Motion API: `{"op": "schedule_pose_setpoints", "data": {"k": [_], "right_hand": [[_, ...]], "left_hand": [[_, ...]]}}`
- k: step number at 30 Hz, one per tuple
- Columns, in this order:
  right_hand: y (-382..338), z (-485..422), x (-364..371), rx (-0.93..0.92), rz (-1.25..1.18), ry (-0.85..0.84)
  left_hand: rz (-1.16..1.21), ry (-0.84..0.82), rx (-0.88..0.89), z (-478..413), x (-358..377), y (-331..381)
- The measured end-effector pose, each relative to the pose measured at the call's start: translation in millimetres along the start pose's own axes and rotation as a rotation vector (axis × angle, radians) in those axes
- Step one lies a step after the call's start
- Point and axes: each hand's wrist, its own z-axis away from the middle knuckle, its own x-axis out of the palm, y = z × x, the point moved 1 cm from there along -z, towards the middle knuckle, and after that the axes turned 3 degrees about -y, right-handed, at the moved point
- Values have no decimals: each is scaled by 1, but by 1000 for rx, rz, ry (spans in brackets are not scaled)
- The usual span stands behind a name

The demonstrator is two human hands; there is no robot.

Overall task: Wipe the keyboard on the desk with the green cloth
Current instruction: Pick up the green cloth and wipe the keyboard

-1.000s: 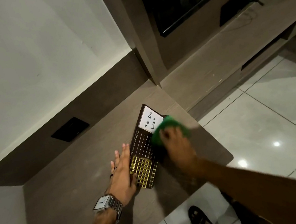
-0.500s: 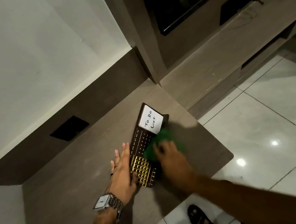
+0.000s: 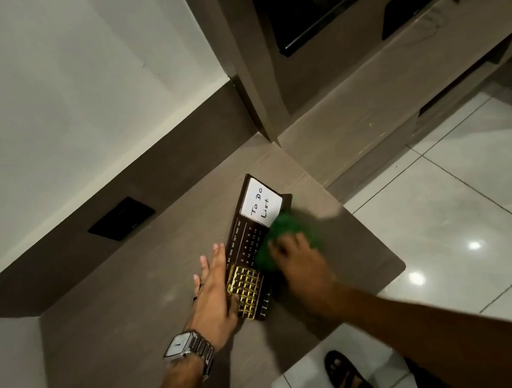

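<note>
A dark brown keyboard (image 3: pixel 245 245) with gold keys at its near end, printed months and numbers in the middle, and a white "To Do List" note at the far end lies slanted on the brown desk (image 3: pixel 125 306). My left hand (image 3: pixel 214 294) lies flat against the keyboard's left edge, fingers straight, palm partly over the gold keys. My right hand (image 3: pixel 303 264) presses the green cloth (image 3: pixel 287 234) onto the keyboard's right side, just below the note. The cloth is blurred and hides the right part of the number rows.
The desk's rounded right edge (image 3: pixel 394 259) drops to a glossy tiled floor (image 3: pixel 472 228). A black socket plate (image 3: pixel 121 219) sits in the back panel. A lower shelf unit (image 3: pixel 353 119) with a dark screen stands behind. A sandalled foot (image 3: pixel 344 373) shows below the desk edge.
My right hand with the green cloth slid down toward the gold keys, then back up toward the note. My left hand has stayed in place against the keyboard.
</note>
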Motion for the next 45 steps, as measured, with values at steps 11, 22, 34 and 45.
{"op": "schedule_pose_setpoints", "data": {"k": [11,22,34,45], "right_hand": [[69,-69,-54,95,131,150],[-1,4,7,22,-15,-37],[43,-34,-43,97,-312,269],[-25,30,20,-110,-291,48]], "left_hand": [[19,-21,13,1,-1,5],[24,-17,-3,-1,0,3],[33,-1,-14,1,-2,9],[26,0,-34,2,-3,7]]}}
